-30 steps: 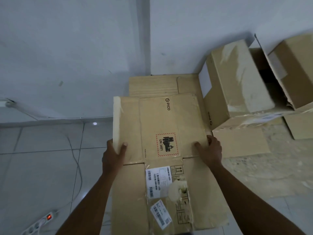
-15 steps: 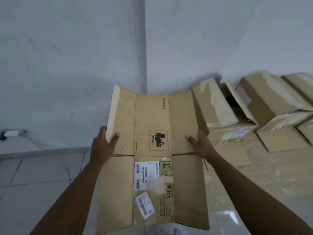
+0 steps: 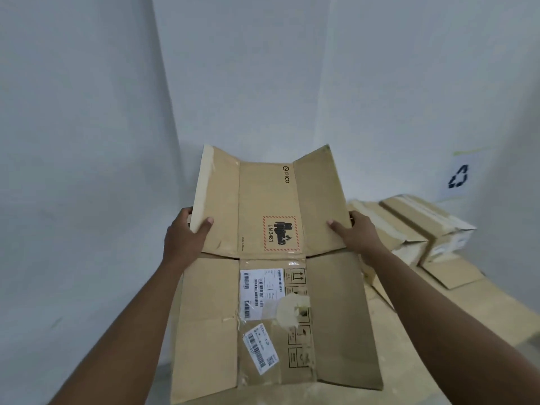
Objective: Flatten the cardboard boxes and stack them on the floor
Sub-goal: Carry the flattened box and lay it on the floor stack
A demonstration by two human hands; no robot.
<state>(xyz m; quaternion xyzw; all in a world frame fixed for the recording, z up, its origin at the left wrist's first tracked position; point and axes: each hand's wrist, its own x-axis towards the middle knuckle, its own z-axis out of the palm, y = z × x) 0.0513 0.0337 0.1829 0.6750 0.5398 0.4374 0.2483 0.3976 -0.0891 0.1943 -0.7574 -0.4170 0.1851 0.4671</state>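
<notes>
A flattened brown cardboard box (image 3: 263, 206) with a red UN 3481 label and white shipping stickers hangs in front of me, held up off the floor. My left hand (image 3: 184, 238) grips its left edge, thumb on the front face. My right hand (image 3: 356, 232) grips its right edge the same way. The side flaps bend slightly towards me. The floor below the box is hidden by it.
Several unflattened cardboard boxes (image 3: 423, 229) stand against the wall at the right, on flat cardboard sheets (image 3: 455, 293). A recycling sign (image 3: 458, 176) hangs on the right wall. The white wall corner (image 3: 166, 112) is straight ahead.
Both hands have lifted the flattened box up from the floor stack, and my view has tilted up towards the wall. The grip on both edges is unchanged.
</notes>
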